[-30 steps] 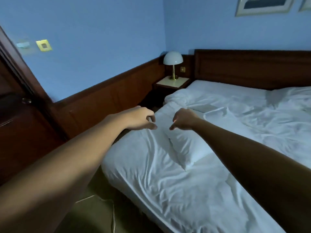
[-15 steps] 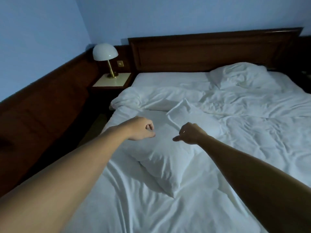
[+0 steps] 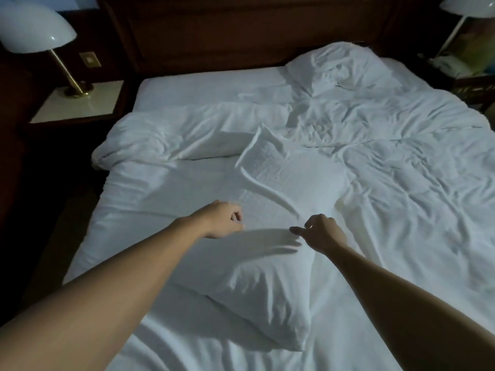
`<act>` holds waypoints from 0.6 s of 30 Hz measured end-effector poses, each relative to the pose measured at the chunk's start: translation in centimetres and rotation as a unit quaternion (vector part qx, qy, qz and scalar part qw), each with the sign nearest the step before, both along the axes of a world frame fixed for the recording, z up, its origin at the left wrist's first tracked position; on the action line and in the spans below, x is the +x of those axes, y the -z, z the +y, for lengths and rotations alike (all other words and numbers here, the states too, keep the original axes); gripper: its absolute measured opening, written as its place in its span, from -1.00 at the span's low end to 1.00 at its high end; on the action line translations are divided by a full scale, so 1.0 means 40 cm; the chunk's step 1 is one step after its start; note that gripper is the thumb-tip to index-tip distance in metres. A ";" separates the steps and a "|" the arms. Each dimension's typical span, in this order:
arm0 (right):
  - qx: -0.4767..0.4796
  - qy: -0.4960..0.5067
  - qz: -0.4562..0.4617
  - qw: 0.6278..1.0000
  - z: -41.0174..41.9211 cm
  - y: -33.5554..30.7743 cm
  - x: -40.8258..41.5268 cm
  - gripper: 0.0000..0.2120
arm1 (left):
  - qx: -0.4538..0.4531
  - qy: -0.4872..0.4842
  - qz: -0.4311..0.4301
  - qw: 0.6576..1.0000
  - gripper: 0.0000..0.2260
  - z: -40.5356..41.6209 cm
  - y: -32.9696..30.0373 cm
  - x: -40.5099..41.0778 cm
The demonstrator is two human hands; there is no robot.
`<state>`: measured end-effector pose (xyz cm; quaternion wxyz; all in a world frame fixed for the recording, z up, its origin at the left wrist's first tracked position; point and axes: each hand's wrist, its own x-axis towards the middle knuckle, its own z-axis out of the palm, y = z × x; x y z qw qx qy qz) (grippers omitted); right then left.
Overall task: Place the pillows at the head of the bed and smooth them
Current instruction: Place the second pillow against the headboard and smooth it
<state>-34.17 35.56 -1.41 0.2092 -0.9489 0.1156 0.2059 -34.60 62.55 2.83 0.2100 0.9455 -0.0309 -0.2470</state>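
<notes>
A white pillow [image 3: 254, 277] lies askew in the middle of the bed [image 3: 415, 210], one corner toward me and its open flap end [image 3: 265, 156] toward the headboard [image 3: 241, 30]. My left hand [image 3: 222, 220] hovers over its middle in a loose fist, holding nothing. Just to the right, my right hand [image 3: 321, 231] is over the same pillow with forefinger and thumb stretched out and no cloth between them. A second, crumpled pillow [image 3: 342, 68] rests at the head of the bed on the right.
A rolled-back white duvet [image 3: 187, 135] lies across the left of the bed, with bare sheet [image 3: 203, 87] beyond it at the head. A lamp [image 3: 34, 25] stands on the left nightstand [image 3: 80, 103]. Another lamp [image 3: 468, 6] and a cluttered nightstand [image 3: 450, 62] sit at the right.
My view has swung from the bed's left side to face the headboard and moved closer. Both hands have stayed stretched out over the middle pillow in the same posture.
</notes>
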 end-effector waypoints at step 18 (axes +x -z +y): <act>0.055 0.140 -0.081 0.985 0.122 0.318 0.215 -0.09 | 0.017 -0.107 -0.054 0.993 -0.50 0.040 0.345 0.317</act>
